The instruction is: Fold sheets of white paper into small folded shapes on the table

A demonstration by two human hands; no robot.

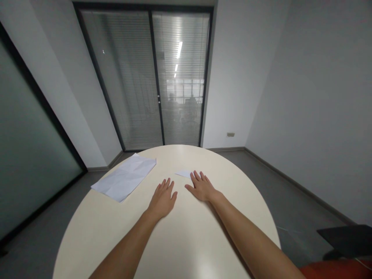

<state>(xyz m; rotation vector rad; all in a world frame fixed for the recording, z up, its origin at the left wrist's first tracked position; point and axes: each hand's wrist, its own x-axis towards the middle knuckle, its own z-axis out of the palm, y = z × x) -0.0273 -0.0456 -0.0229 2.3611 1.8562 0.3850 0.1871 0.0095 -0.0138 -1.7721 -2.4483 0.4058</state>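
Note:
My right hand (201, 186) lies with its fingers spread at the near right end of a small piece of white paper (183, 174). Its fingertips cover part of that piece, so the paper's full shape is hidden. To the left, my left hand (163, 197) rests palm down near the table surface, fingers stretched and thumb apart, holding nothing. Farther left lies a larger creased sheet of white paper (124, 178), apart from both hands.
Both papers are on a round cream table (186, 240). A black chair armrest (345, 238) and a red seat (334, 270) stand at the lower right. Beyond the table are glass doors with blinds (130, 85) and white walls.

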